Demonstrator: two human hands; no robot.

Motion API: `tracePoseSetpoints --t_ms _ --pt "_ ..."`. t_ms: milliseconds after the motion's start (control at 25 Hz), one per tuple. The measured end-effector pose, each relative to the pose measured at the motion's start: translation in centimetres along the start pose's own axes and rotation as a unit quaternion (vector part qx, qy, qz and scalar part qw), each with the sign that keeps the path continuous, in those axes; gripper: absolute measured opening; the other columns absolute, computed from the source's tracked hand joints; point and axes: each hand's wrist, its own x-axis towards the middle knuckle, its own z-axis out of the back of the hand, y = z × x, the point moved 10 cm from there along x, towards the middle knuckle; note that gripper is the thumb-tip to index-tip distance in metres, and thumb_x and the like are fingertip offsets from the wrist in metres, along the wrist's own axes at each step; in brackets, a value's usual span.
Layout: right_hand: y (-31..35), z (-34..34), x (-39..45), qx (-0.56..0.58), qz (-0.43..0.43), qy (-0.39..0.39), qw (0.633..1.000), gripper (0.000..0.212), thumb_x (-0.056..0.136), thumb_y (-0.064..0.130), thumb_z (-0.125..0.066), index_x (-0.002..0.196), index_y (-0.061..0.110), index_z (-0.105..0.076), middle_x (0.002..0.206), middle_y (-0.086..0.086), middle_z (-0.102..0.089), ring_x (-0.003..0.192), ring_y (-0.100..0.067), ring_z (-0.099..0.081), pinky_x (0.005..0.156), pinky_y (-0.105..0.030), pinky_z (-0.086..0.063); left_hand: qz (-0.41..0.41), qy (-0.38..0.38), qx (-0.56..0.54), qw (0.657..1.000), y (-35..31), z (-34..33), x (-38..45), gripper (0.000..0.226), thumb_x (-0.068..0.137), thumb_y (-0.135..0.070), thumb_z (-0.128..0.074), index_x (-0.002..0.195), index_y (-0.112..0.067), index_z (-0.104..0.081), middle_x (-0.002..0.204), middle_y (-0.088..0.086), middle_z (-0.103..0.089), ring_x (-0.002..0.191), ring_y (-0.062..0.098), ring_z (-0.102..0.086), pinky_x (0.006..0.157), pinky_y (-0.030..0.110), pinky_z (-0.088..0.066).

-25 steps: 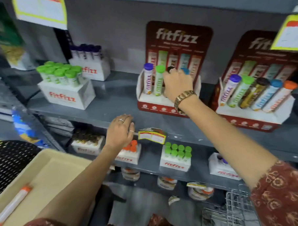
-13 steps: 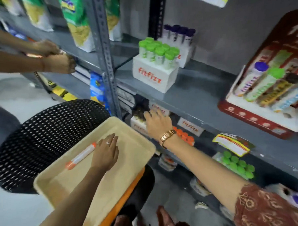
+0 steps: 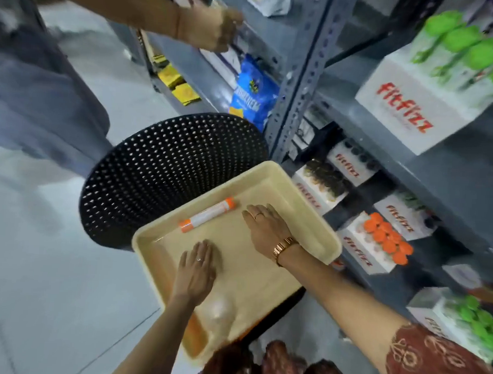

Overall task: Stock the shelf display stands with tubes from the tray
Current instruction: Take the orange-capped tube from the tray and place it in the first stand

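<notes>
A beige tray (image 3: 308, 223) rests on a black perforated chair. One white tube with orange ends (image 3: 207, 214) lies in its far part. My left hand (image 3: 196, 272) lies flat on the tray floor, fingers apart, just below the tube. My right hand (image 3: 266, 230), with a gold watch on its wrist, hovers flat over the tray to the right of the tube, a little short of its orange cap. Neither hand holds anything. White Fitfizz boxes with orange-capped tubes (image 3: 387, 241) and green-capped tubes (image 3: 466, 49) stand on the grey shelves at right.
The black chair back (image 3: 167, 166) rises behind the tray. A grey shelf upright (image 3: 298, 76) stands beyond it. Another person's hand (image 3: 215, 27) and grey-clad body (image 3: 40, 93) are at the top left. More Fitfizz boxes (image 3: 350, 166) fill the lower shelf.
My right hand has left the shelf display and come down over the tray beside the tube. My left hand dropped from the shelf edge onto the tray floor. The view swung down and left.
</notes>
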Motion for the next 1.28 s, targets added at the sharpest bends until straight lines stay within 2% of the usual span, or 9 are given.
tracePoseSetpoints --t_ms 240,360,480,560,720,880,1080,1160,1280 --pt "2.0 -3.5 4.5 -0.006 -0.003 0.074 0.997 0.064 0.088 0.0 -0.038 0.148 0.007 -0.017 0.157 -0.01 -0.018 0.144 -0.024 -0.018 0.117 -0.043 -0.017 0.027 0.043 -0.044 0.998 1.6 -2.4 0.2 0.068 0.097 -0.049 -0.021 0.142 -0.02 0.02 0.145 -0.004 0.033 0.14 0.022 0.024 0.116 0.045 0.009" --pt "2.6 -4.4 6.8 0.003 -0.016 0.091 0.996 0.063 0.088 -0.001 -0.039 0.147 0.008 -0.019 0.156 -0.009 -0.02 0.143 -0.026 -0.019 0.115 -0.044 -0.023 0.027 0.054 -0.036 0.998 1.9 -3.2 0.4 0.066 0.095 -0.053 -0.015 0.137 -0.022 0.027 0.141 -0.005 0.038 0.135 0.02 0.031 0.115 0.045 0.013" --pt "2.9 -4.4 8.1 -0.018 -0.023 0.073 0.997 0.056 0.089 0.0 -0.038 0.143 0.008 -0.027 0.146 -0.01 -0.034 0.13 -0.029 -0.034 0.1 -0.042 -0.037 0.025 0.043 -0.019 0.999 1.8 -3.1 0.3 0.066 0.087 -0.057 -0.001 0.135 -0.022 0.027 0.14 -0.006 0.038 0.132 0.025 0.031 0.116 0.046 0.01" --pt "2.8 -4.2 8.7 -0.026 -0.034 0.064 0.997 0.048 0.092 0.001 -0.032 0.139 0.009 -0.034 0.14 -0.01 -0.04 0.124 -0.03 -0.04 0.091 -0.041 -0.041 0.026 0.039 -0.018 0.999 1.8 -3.1 0.3 0.068 0.083 -0.059 0.003 0.136 -0.023 0.024 0.141 -0.006 0.036 0.133 0.028 0.029 0.116 0.046 0.009" --pt "2.3 -5.0 8.9 -0.052 -0.042 0.107 0.992 0.038 0.094 0.001 -0.031 0.128 0.007 -0.046 0.135 -0.011 -0.049 0.124 -0.029 -0.042 0.093 -0.039 -0.042 0.032 0.041 -0.022 0.998 1.9 -3.3 0.4 0.066 0.095 -0.053 -0.015 0.135 -0.022 0.027 0.142 -0.004 0.036 0.135 0.023 0.029 0.115 0.044 0.011" --pt "1.4 -3.7 7.6 -0.045 -0.039 0.092 0.994 0.036 0.095 0.003 -0.031 0.126 0.005 -0.048 0.131 -0.013 -0.051 0.122 -0.029 -0.045 0.094 -0.039 -0.043 0.032 0.051 -0.012 0.998 1.8 -3.1 0.4 0.066 0.096 -0.052 -0.016 0.135 -0.021 0.028 0.147 -0.005 0.033 0.141 0.022 0.023 0.116 0.044 0.01" --pt "-1.0 1.7 5.3 -0.044 -0.02 0.056 0.997 0.03 0.094 0.007 -0.041 0.123 0.005 -0.05 0.128 -0.012 -0.054 0.118 -0.028 -0.049 0.092 -0.037 -0.045 0.042 0.06 0.003 0.997 1.2 -2.0 0.1 0.072 0.094 -0.057 -0.015 0.143 -0.017 0.019 0.154 0.001 0.024 0.143 0.023 0.019 0.115 0.052 0.008" --pt "-2.2 4.8 4.1 -0.049 -0.015 0.037 0.998 0.028 0.092 0.007 -0.047 0.12 0.006 -0.053 0.126 -0.012 -0.056 0.117 -0.027 -0.051 0.089 -0.036 -0.047 0.029 0.042 0.014 0.999 0.5 -0.7 0.0 0.079 0.085 -0.066 0.002 0.144 -0.015 0.017 0.155 0.002 0.022 0.143 0.023 0.018 0.115 0.052 0.007" --pt "-5.9 10.3 0.6 -0.058 -0.046 0.01 0.997 0.029 0.091 0.008 -0.051 0.119 0.009 -0.056 0.126 -0.01 -0.054 0.117 -0.028 -0.052 0.083 -0.039 -0.05 -0.012 -0.007 0.025 1.0 -3.0 2.7 0.5 0.112 0.053 -0.07 0.041 0.145 -0.014 0.012 0.154 0.005 0.02 0.143 0.025 0.016 0.115 0.052 0.005"
